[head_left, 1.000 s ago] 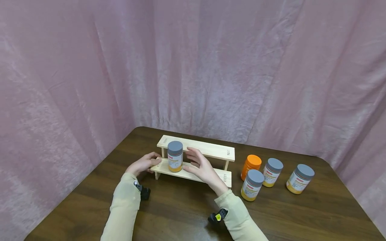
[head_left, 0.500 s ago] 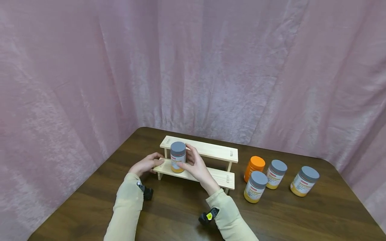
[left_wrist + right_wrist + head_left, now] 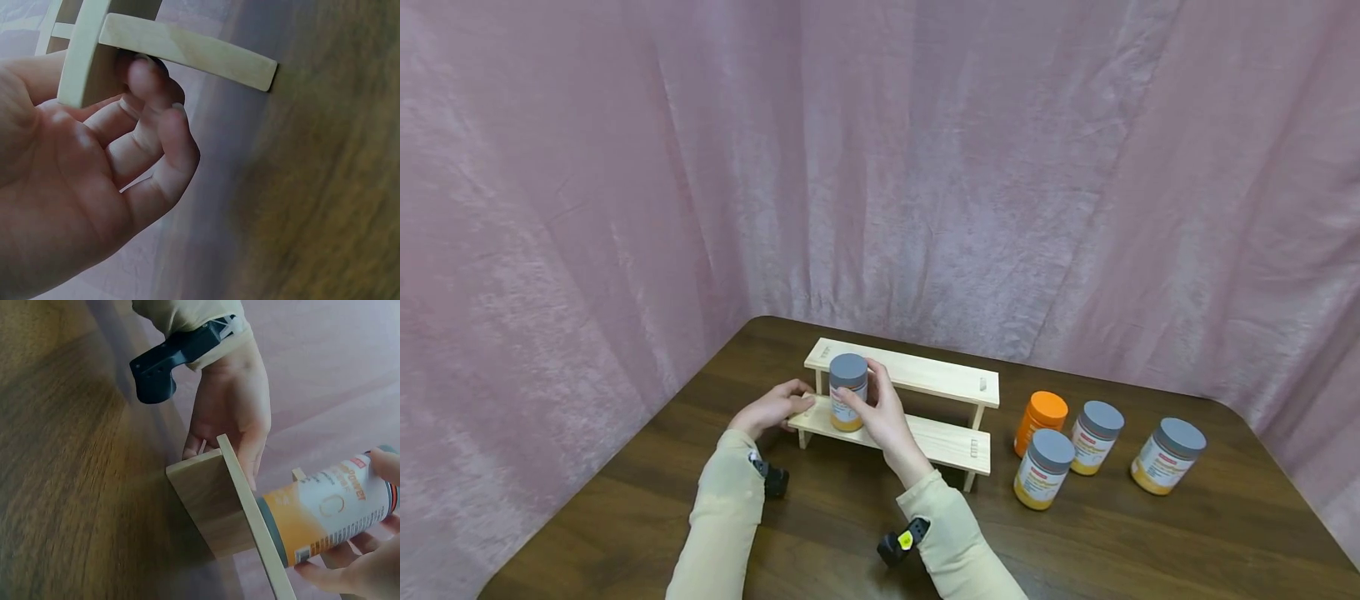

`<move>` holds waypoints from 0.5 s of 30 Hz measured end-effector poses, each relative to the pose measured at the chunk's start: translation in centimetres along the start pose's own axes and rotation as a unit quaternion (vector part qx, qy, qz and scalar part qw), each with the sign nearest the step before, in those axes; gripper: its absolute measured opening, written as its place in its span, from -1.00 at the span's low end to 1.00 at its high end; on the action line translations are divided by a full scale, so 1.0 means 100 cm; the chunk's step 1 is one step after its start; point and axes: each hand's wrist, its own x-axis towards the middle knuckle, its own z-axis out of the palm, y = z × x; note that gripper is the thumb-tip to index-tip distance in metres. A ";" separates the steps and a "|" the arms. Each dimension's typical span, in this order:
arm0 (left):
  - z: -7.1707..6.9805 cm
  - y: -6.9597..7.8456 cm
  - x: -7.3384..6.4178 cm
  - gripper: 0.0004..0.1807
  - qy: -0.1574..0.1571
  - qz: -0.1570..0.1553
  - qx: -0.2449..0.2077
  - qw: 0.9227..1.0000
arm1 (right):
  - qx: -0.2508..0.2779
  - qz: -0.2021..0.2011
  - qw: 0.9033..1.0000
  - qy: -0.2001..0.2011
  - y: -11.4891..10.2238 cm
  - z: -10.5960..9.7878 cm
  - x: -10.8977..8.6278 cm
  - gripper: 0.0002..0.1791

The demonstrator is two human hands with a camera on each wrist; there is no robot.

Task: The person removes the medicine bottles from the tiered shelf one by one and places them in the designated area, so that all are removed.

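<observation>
A two-tier wooden rack (image 3: 951, 443) stands on the table. Upright on the left part of its lower board is a jar (image 3: 848, 392) with a grey lid, white label and yellow base. My right hand (image 3: 883, 421) holds this jar from the right, thumb across the front and fingers behind. In the right wrist view the base of the jar (image 3: 325, 506) meets the board. At the board's left end, my left hand (image 3: 771, 410) grips the rack, thumb on top. The left wrist view has its fingers (image 3: 178, 147) curled beneath the board, beside a rack leg (image 3: 194, 50).
Right of the rack stand several jars: an orange one (image 3: 1041, 423), a grey-lidded jar (image 3: 1043, 469) in front, another grey-lidded jar (image 3: 1097, 437) behind it, and one more jar (image 3: 1167, 456) farther right. A pink curtain (image 3: 970, 183) hangs behind the brown table (image 3: 1097, 542).
My right hand has moved left from beside the jar, and its thumb and fingers have closed round it. The left hand stays at the rack's end. The head view has turned slightly left.
</observation>
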 end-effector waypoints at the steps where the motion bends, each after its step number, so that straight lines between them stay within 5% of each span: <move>1: 0.000 0.000 0.000 -0.62 0.000 -0.001 -0.001 1.000 | -0.004 -0.005 1.000 0.000 0.000 0.000 0.000 -0.35; 15: 0.002 0.000 0.006 -0.63 -0.006 0.008 0.007 1.000 | -0.118 -0.122 0.985 -0.008 -0.009 -0.018 -0.004 -0.40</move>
